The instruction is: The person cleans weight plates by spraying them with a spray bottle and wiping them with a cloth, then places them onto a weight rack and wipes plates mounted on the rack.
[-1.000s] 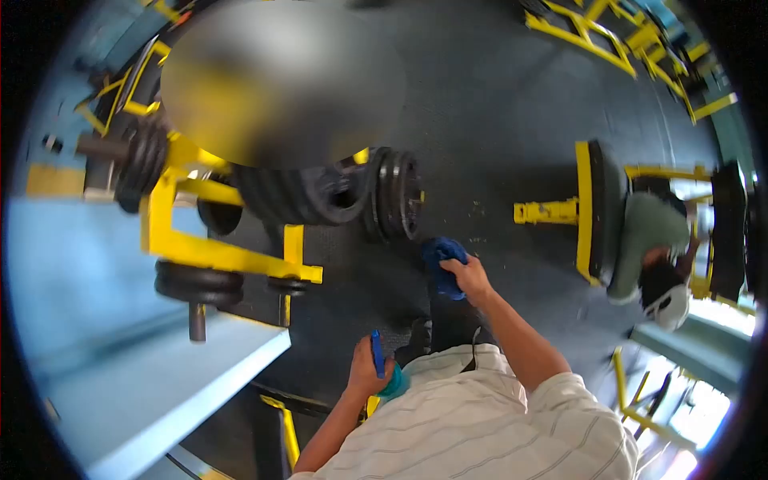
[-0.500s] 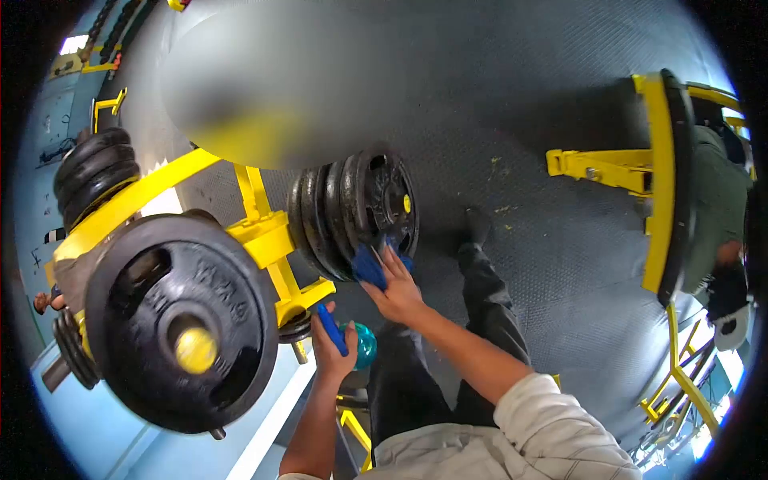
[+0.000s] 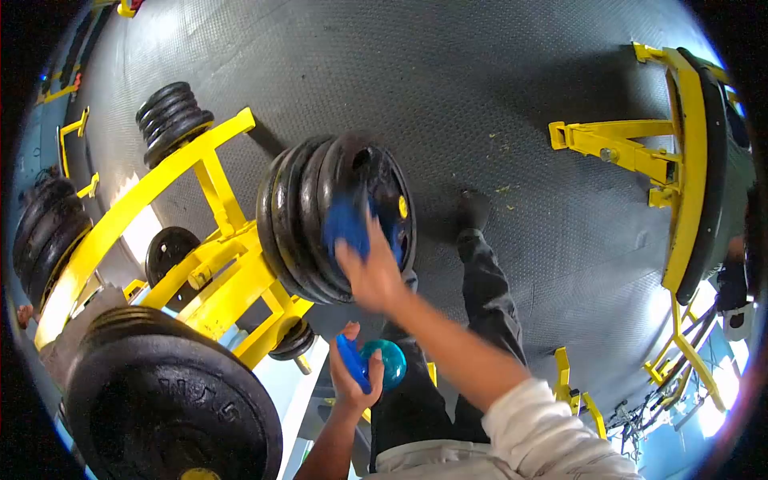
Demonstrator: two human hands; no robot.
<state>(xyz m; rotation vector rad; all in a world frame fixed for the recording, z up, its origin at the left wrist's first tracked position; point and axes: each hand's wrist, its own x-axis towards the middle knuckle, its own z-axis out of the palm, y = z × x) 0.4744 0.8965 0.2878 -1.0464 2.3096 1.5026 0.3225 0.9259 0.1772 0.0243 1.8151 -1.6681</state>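
My right hand [image 3: 376,268] is blurred by motion and closed on a blue cloth [image 3: 346,224]. The cloth lies against the upper rims of a row of black weight plates [image 3: 308,216], which hang on a yellow rack [image 3: 216,308]. Lower down, my left hand [image 3: 352,372] is wrapped round what looks like a spray bottle [image 3: 392,364], with a long blue top and a rounded, see-through teal body. That hand is apart from the plates. The bottle's shape is partly hidden by my fingers.
A large black plate [image 3: 172,408] fills the lower left. More stacked plates [image 3: 172,120] sit on the rack's far arms. To the right stands a yellow-framed bench [image 3: 680,172] with a person [image 3: 736,224] behind it. My legs [image 3: 488,280] are on the dark textured floor [image 3: 552,264].
The view has shifted, and a blurred grey shape at the top is gone. My right hand with the cloth has moved up and left across the plates. The left hand keeps its bottle.
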